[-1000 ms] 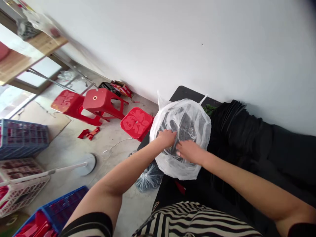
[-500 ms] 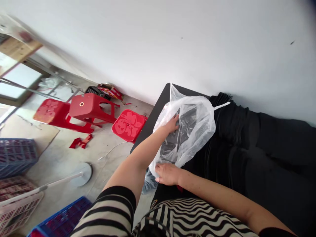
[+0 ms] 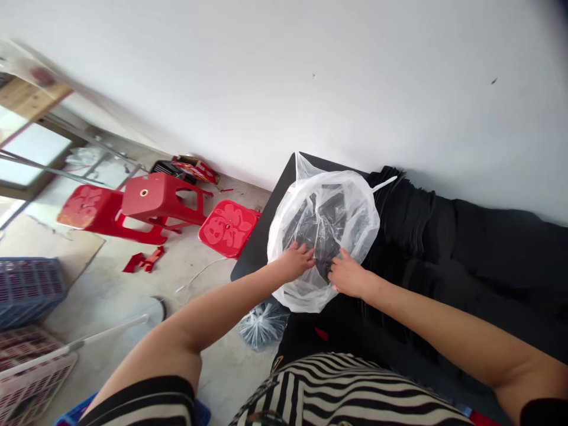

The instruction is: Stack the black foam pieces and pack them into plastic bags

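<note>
Beside white wall (image 3: 213, 89), over black bench (image 3: 254, 254), reaches into plastic bag (image 3: 306, 300) with left hand (image 3: 294, 263) released; cannot tell grip of right hand (image 3: 349, 277); could tear bag by pressing hard.

The bag (image 3: 319, 219) hid part of the black table (image 3: 257, 257), and the left edge cut off the pink crate (image 3: 48, 378).

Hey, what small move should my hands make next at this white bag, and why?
Perhaps smooth the plastic film outward: your left hand and right hand are close together at the white bag's open mouth, and the film beyond them looks creased.
</note>
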`<state>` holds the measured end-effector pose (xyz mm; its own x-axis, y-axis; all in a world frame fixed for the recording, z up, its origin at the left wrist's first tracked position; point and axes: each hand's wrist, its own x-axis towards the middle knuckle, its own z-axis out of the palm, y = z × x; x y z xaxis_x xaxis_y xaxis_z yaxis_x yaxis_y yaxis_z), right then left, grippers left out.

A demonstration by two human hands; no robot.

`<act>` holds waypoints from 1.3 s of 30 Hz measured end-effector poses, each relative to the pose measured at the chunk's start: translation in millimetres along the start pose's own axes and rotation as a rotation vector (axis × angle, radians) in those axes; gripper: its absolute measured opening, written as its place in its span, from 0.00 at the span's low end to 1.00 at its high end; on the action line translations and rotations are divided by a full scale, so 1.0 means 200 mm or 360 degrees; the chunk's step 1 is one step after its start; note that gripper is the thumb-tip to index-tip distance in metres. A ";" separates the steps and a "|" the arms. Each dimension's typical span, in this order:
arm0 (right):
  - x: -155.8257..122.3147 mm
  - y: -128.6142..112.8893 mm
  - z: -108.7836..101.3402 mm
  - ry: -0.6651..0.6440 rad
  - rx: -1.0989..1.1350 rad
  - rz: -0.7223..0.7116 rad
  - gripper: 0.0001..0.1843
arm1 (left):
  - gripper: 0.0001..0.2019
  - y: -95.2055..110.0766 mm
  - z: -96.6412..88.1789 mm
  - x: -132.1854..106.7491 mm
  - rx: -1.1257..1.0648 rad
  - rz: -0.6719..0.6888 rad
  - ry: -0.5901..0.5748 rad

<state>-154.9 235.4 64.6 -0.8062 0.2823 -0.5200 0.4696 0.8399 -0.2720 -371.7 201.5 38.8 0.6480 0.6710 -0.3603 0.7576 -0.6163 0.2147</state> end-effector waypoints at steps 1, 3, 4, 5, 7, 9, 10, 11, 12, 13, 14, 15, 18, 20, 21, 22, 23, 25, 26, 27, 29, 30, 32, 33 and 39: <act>-0.01 0.00 0.03 -0.0040 -0.0021 0.0013 0.12 | 0.20 -0.03 0.01 -0.01 0.0011 -0.0050 0.0001; -0.02 -0.01 0.06 -0.0089 -0.0057 0.0040 0.12 | 0.21 -0.08 0.01 -0.03 0.0043 -0.0139 -0.0001; -0.02 -0.01 0.07 -0.0101 -0.0070 0.0051 0.12 | 0.21 -0.10 0.00 -0.03 0.0056 -0.0171 -0.0005; -0.02 -0.02 0.08 -0.0109 -0.0079 0.0064 0.12 | 0.21 -0.11 -0.01 -0.03 0.0068 -0.0192 -0.0011; -0.01 -0.03 0.06 -0.0117 -0.0081 0.0092 0.13 | 0.21 -0.11 -0.03 -0.03 0.0088 -0.0211 -0.0029; -0.01 -0.04 0.02 -0.0102 -0.0062 0.0113 0.14 | 0.21 -0.10 -0.04 -0.02 0.0111 -0.0222 -0.0047; -0.01 -0.06 -0.01 -0.0082 -0.0052 0.0119 0.15 | 0.21 -0.09 -0.04 -0.01 0.0126 -0.0233 -0.0058; -0.03 -0.08 -0.05 -0.0033 -0.0033 0.0116 0.16 | 0.22 -0.08 -0.03 -0.01 0.0141 -0.0251 -0.0072; -0.05 -0.10 -0.08 0.0052 0.0006 0.0110 0.17 | 0.22 -0.07 -0.03 -0.01 0.0156 -0.0277 -0.0089; -0.08 -0.12 -0.11 0.0169 0.0071 0.0099 0.17 | 0.24 -0.07 -0.02 -0.02 0.0171 -0.0313 -0.0111; -0.12 -0.15 -0.14 0.0306 0.0163 0.0092 0.17 | 0.26 -0.08 -0.01 -0.03 0.0186 -0.0353 -0.0134; -0.17 -0.17 -0.15 0.0446 0.0277 0.0097 0.17 | 0.29 -0.09 0.00 -0.04 0.0202 -0.0397 -0.0160; -0.34 -0.20 -0.13 0.0683 0.0629 0.0230 0.17 | 0.35 -0.13 0.02 -0.09 0.0226 -0.0544 -0.0269; -0.46 -0.19 -0.05 0.0681 0.0784 0.0408 0.18 | 0.37 -0.15 0.04 -0.12 0.0226 -0.0621 -0.0343; -0.51 -0.18 0.00 0.0662 0.0837 0.0498 0.19 | 0.38 -0.15 0.05 -0.13 0.0222 -0.0651 -0.0372; -0.56 -0.16 0.05 0.0644 0.0877 0.0582 0.19 | 0.38 -0.16 0.05 -0.14 0.0219 -0.0671 -0.0389; -0.60 -0.14 0.10 0.0632 0.0906 0.0657 0.20 | 0.38 -0.16 0.06 -0.15 0.0216 -0.0684 -0.0397; -0.68 -0.10 0.17 0.0631 0.0936 0.0768 0.20 | 0.37 -0.17 0.05 -0.16 0.0203 -0.0708 -0.0407; -0.71 -0.09 0.20 0.0638 0.0941 0.0808 0.20 | 0.37 -0.17 0.05 -0.16 0.0200 -0.0715 -0.0410; -0.74 -0.07 0.23 0.0649 0.0943 0.0845 0.20 | 0.37 -0.17 0.04 -0.16 0.0199 -0.0721 -0.0414; -0.80 -0.04 0.26 0.0678 0.0937 0.0910 0.21 | 0.37 -0.17 0.03 -0.16 0.0201 -0.0737 -0.0430; -0.83 -0.02 0.28 0.0696 0.0936 0.0942 0.21 | 0.36 -0.17 0.03 -0.16 0.0203 -0.0752 -0.0440; -0.88 0.01 0.33 0.0738 0.0949 0.1007 0.22 | 0.36 -0.18 0.02 -0.17 0.0199 -0.0792 -0.0462; -0.91 0.03 0.36 0.0761 0.0965 0.1041 0.22 | 0.36 -0.18 0.02 -0.17 0.0194 -0.0807 -0.0470; -1.08 0.17 0.55 0.1026 0.1249 0.1289 0.26 | 0.30 -0.12 -0.12 -0.17 0.0106 -0.0776 -0.0321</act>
<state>74.2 152.2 79.1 -0.1195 0.9336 -0.3378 0.8090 -0.1057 -0.5782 -408.6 203.7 68.3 0.1891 0.7977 -0.5727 0.9564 -0.2819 -0.0769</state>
